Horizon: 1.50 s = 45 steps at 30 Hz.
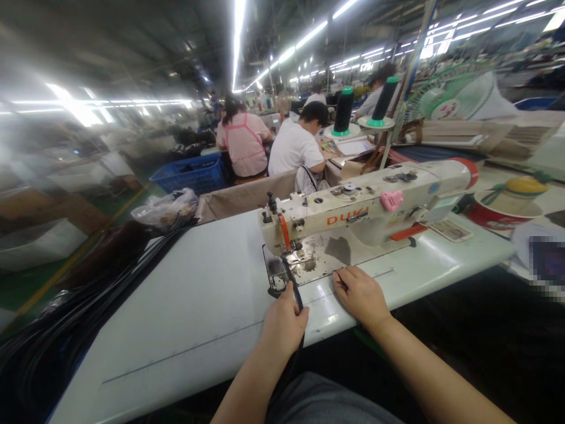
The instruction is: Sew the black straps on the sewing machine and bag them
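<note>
A narrow black strap [298, 296] runs from under the sewing machine's presser foot toward me and drops over the table's front edge. My left hand [285, 321] is closed on the strap just in front of the needle area, thumb and fingers pinching it. To the right of it, my right hand [359, 294] rests on the table edge beside the machine bed, its fingers curled. Whatever those fingers hold, if anything, is hidden. The cream sewing machine [348, 215] has an orange-red lever near its needle end and a pink clip on its arm.
Long black straps [101, 300] hang in a bundle over the table's left side. Two black thread cones [343, 112] stand behind the machine. A red bowl [494, 209] and a green fan [450, 100] are at the right. Co-workers sit ahead near a blue crate [192, 174].
</note>
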Available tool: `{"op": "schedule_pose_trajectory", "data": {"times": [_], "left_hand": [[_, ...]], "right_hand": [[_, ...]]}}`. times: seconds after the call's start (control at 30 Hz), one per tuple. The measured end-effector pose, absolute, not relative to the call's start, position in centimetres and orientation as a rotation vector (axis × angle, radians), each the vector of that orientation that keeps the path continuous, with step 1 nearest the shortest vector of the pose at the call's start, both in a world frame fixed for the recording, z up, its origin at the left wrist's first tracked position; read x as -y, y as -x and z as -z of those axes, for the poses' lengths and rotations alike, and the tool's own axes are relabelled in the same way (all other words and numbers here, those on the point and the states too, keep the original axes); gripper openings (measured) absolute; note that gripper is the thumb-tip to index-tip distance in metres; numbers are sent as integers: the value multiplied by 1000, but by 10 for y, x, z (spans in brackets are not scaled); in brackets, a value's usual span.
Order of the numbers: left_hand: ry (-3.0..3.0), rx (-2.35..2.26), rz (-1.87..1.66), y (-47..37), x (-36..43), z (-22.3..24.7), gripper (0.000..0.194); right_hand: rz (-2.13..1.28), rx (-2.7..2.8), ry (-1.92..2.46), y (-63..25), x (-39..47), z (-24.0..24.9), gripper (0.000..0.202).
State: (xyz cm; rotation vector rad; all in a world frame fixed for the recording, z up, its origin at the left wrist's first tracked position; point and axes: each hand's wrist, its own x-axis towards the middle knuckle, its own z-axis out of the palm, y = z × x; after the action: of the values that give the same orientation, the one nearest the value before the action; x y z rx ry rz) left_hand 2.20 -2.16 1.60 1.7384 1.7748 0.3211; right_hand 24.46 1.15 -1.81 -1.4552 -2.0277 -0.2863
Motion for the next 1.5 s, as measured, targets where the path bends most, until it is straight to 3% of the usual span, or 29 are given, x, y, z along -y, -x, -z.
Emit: {"op": "schedule_pose_trajectory", "data": {"times": [0.67, 1.5], "left_hand": [[-1693, -1760, -318, -23, 22, -18, 81], [-1590, -1657, -557, -15, 20, 2, 76]], "right_hand": [[268, 2043, 1486, -244, -11, 15, 27], [262, 2038, 1491, -243, -11, 14, 26]]}}
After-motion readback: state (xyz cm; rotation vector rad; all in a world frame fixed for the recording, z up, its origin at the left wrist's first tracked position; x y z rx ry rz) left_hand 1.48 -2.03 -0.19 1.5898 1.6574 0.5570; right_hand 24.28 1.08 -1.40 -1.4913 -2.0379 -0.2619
